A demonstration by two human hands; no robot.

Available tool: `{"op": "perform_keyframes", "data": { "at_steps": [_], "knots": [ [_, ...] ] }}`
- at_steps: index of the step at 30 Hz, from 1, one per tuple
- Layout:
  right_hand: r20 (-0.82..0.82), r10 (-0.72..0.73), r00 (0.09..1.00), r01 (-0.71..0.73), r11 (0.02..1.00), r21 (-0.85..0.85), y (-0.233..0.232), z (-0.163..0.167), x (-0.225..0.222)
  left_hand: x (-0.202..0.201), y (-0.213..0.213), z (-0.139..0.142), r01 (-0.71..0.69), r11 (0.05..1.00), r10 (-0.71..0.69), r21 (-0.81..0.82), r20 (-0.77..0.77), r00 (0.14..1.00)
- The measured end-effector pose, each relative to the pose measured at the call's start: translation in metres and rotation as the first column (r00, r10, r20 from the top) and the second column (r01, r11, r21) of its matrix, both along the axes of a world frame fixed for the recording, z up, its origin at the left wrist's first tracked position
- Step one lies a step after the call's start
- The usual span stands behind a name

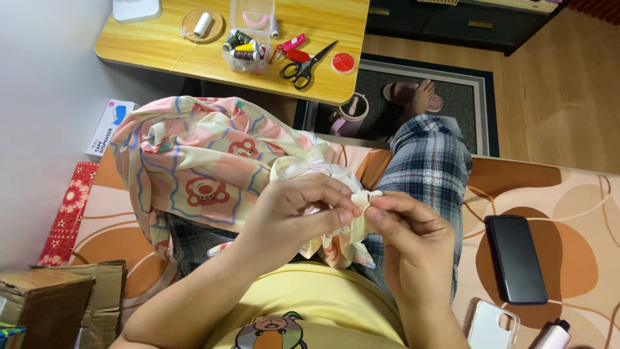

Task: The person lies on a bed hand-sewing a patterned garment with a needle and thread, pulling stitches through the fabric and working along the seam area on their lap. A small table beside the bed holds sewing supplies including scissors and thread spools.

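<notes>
Both hands meet at the centre of the view over the person's lap. The left hand (294, 210) is closed, its fingertips pinching a cream edge of the patterned garment (206, 161), a pink and yellow cloth printed with red bears that spreads toward ten o'clock across the plaid trousers (429, 161). The right hand (410, 236) is also closed, thumb and forefinger gripping the same small fold just beside the left fingertips. At twelve o'clock a wooden table (161, 45) carries black scissors (307, 64), a clear box of thread spools (248, 39) and a white thread spool (203, 24). At four o'clock a black phone (515, 258) lies on the bedsheet (568, 200).
</notes>
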State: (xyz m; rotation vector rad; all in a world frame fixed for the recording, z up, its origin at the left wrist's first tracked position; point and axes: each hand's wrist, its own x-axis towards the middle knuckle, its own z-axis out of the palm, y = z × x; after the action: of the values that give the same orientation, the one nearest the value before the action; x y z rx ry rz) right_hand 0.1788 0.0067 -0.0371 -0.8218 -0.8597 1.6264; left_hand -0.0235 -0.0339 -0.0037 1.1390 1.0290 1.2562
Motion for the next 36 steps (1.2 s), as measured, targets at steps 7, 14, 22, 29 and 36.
{"op": "perform_keyframes", "data": {
  "at_steps": [7,14,22,29,36],
  "knots": [
    [-0.122,0.040,0.992,-0.057,0.989,-0.135,0.006,-0.003,0.007,0.003,-0.001,-0.009,0.016,1.000,-0.013,-0.012,0.187,0.982],
    [-0.076,0.079,0.994,-0.087,0.991,-0.101,0.005,-0.003,0.007,0.008,-0.006,0.000,-0.037,0.986,0.042,0.161,-0.032,0.999],
    [0.029,0.008,1.000,-0.007,1.000,-0.028,-0.001,0.004,0.004,0.013,-0.012,0.020,-0.170,0.817,0.484,0.551,-0.494,0.722],
    [0.064,-0.021,0.998,0.014,0.995,0.104,-0.005,0.006,0.002,0.011,-0.022,0.034,-0.023,0.768,0.514,0.640,-0.595,0.618],
    [0.051,-0.011,0.999,0.006,0.995,0.102,-0.005,0.010,0.001,0.013,-0.023,0.037,0.042,0.756,0.514,0.654,-0.631,0.581]
  ]
}}
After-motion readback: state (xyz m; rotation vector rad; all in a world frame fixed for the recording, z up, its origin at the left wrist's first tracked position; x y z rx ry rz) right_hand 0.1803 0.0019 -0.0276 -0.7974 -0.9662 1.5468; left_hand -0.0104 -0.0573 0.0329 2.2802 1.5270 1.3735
